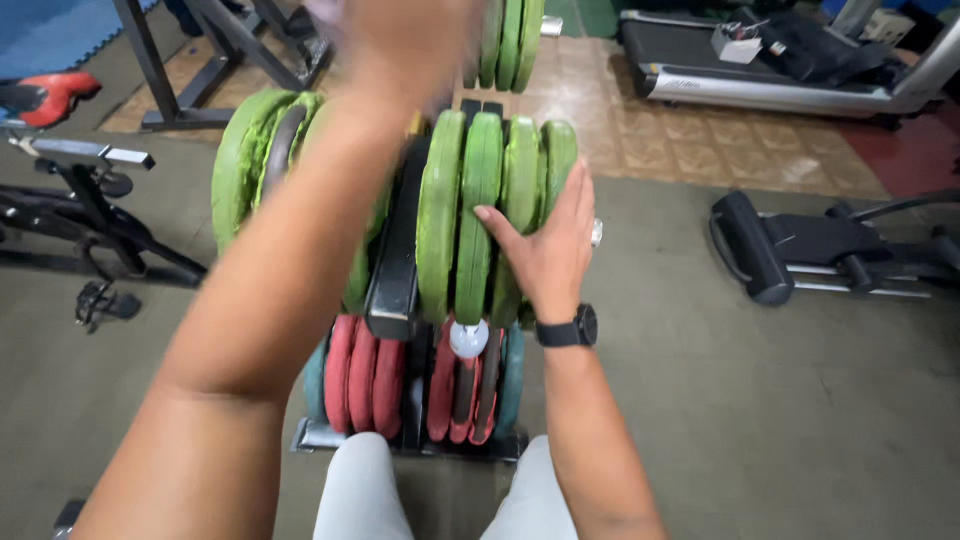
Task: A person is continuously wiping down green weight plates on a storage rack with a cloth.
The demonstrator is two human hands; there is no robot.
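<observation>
While looking down: green weight plates (480,210) stand upright on a rack (395,260), red plates (362,375) lower down
Right hand (545,245): flat on the green plates, grip released
Left hand (400,40): blurry up top, can't tell its grip
Nearby: treadmill (770,75)

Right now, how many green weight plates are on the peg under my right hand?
4: the green weight plates stand side by side on the rack's right peg, the right hand resting flat on the outer two. More may be hidden beneath it.
</observation>
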